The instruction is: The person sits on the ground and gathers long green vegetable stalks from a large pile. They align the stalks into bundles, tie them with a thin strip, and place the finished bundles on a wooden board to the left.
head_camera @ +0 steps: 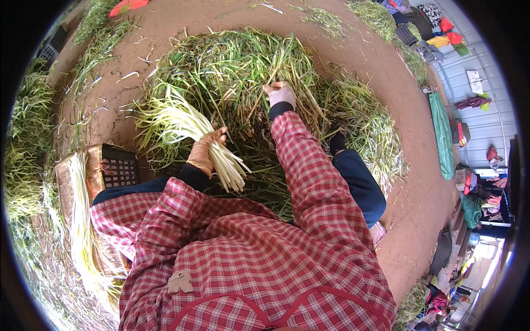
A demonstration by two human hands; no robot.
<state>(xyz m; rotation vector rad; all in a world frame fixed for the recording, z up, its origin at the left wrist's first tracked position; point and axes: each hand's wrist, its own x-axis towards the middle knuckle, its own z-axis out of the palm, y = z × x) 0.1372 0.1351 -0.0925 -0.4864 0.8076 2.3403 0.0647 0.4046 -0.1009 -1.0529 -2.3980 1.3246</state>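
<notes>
My left hand (204, 152), in a thin tan glove, is closed around a bundle of long, chive-like greens (188, 116). Their white stem ends point down to the right, and the pale yellow-green leaves fan out to the upper left. Further forward, my right hand (280, 93), in a whitish glove, is at a large heap of loose green and straw-coloured leaves (232, 62). Its fingers are curled at the dry stalks; whether they grip any is not clear. The heap lies on the ground between my legs.
Left of me, a laid-out bunch of pale stalks (78, 198) rests on a brown-covered surface (103, 248) beside a black plastic crate (119, 167). More leaf piles (29, 136) line the far left. At right, a green tarp roll (441, 136) hangs by a corrugated metal wall (463, 78).
</notes>
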